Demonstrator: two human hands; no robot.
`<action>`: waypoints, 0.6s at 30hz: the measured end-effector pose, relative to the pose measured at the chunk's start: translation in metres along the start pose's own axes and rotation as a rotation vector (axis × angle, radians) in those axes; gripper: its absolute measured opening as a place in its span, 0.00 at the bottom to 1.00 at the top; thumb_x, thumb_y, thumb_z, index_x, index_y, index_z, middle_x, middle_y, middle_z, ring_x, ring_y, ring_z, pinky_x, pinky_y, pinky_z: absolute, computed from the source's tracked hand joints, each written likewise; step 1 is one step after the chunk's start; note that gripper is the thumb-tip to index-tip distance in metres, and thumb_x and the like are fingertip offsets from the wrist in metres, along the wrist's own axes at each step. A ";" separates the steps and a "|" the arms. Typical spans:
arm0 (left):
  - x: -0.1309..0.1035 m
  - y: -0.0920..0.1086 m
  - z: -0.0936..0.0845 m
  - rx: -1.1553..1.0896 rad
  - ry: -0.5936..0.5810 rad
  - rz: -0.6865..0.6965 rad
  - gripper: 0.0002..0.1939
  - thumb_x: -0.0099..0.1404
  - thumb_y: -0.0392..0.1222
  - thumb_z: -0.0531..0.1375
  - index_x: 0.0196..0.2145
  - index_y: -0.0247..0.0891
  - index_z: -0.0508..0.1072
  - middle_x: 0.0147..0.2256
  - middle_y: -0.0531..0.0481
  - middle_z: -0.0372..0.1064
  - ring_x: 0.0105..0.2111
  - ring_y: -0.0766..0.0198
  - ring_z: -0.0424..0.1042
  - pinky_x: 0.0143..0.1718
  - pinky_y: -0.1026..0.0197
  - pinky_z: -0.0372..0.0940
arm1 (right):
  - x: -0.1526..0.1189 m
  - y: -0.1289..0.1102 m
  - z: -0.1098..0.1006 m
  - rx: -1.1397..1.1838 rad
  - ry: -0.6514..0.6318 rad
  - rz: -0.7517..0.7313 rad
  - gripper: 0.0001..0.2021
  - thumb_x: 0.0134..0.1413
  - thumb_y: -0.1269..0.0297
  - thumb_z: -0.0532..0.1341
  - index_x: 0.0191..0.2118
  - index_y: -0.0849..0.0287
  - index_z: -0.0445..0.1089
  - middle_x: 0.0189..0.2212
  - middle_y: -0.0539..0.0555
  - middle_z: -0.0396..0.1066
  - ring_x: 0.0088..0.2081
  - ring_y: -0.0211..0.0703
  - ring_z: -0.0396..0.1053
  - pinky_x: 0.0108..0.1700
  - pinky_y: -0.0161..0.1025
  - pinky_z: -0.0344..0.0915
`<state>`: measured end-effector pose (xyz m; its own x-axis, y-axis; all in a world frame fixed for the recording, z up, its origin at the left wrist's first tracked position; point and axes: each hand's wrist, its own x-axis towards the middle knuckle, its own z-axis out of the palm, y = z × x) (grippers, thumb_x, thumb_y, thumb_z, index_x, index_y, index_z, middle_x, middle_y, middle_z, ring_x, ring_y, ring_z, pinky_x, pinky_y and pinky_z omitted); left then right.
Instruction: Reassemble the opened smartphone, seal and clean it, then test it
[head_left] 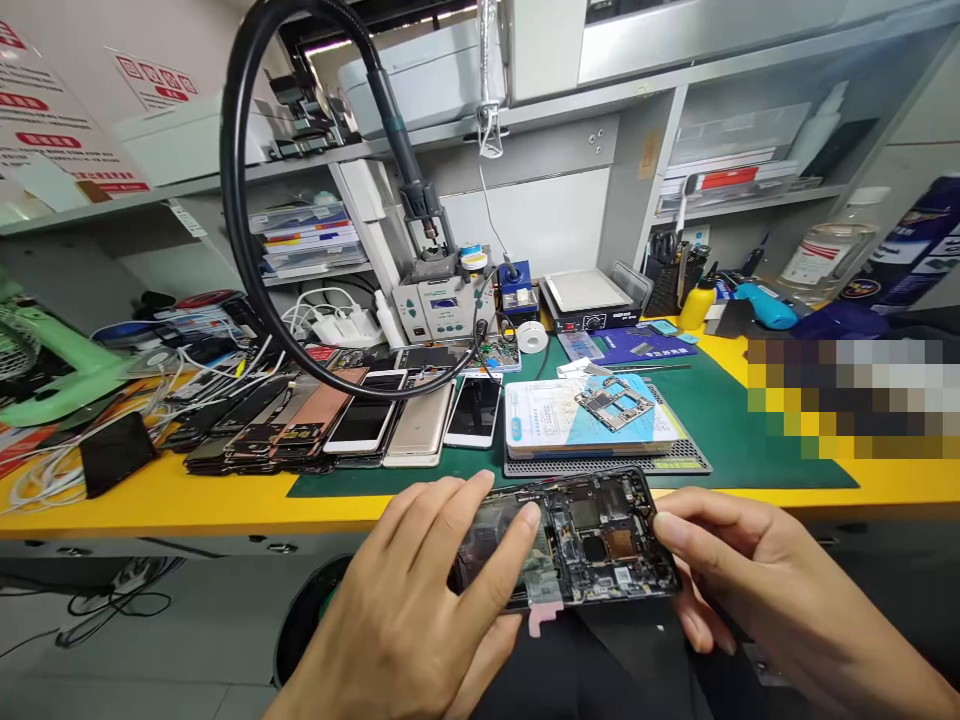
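An opened phone [600, 535], its inner parts showing, is held just off the bench's front edge. My left hand [420, 590] is wrapped round its left part, with the thumb lying across the top side. My right hand [757, 570] grips the right end, the thumb at the edge and other fingers below. A pink tab [544, 617] sticks out from the phone's lower edge. Beyond the phone, a bare circuit board [613, 402] rests on a blue and white box [540, 425].
Several phones [364, 415] and phone parts line the left of the green mat [765, 430]. A black hose [236, 220] arches over them from a soldering station [442, 308]. A yellow bottle [697, 303] and a clear bottle [829, 245] stand at the right rear.
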<state>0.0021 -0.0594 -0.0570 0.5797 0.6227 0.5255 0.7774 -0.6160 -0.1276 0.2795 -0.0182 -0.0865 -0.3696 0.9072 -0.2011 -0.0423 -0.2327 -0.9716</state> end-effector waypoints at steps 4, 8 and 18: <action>0.003 -0.001 0.000 0.012 -0.003 0.031 0.28 0.67 0.40 0.62 0.63 0.35 0.66 0.60 0.34 0.62 0.57 0.42 0.64 0.57 0.40 0.62 | 0.000 0.009 -0.007 0.030 -0.007 -0.014 0.17 0.62 0.50 0.64 0.44 0.60 0.77 0.17 0.48 0.70 0.18 0.33 0.67 0.21 0.28 0.58; 0.005 -0.004 0.002 0.027 0.000 0.072 0.29 0.66 0.40 0.63 0.63 0.34 0.66 0.60 0.32 0.61 0.57 0.41 0.64 0.55 0.40 0.62 | 0.001 0.014 -0.010 0.045 -0.013 -0.019 0.16 0.62 0.52 0.65 0.45 0.59 0.76 0.17 0.48 0.71 0.18 0.34 0.68 0.20 0.28 0.57; 0.008 -0.001 -0.001 0.034 -0.020 0.085 0.29 0.65 0.41 0.64 0.62 0.33 0.67 0.59 0.31 0.62 0.56 0.40 0.65 0.53 0.39 0.64 | 0.000 0.009 -0.011 0.011 0.000 0.010 0.19 0.60 0.47 0.65 0.42 0.60 0.77 0.16 0.49 0.70 0.18 0.34 0.68 0.22 0.29 0.59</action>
<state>0.0055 -0.0542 -0.0522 0.6483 0.5784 0.4951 0.7328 -0.6505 -0.1996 0.2895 -0.0161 -0.0968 -0.3700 0.9048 -0.2109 -0.0487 -0.2456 -0.9682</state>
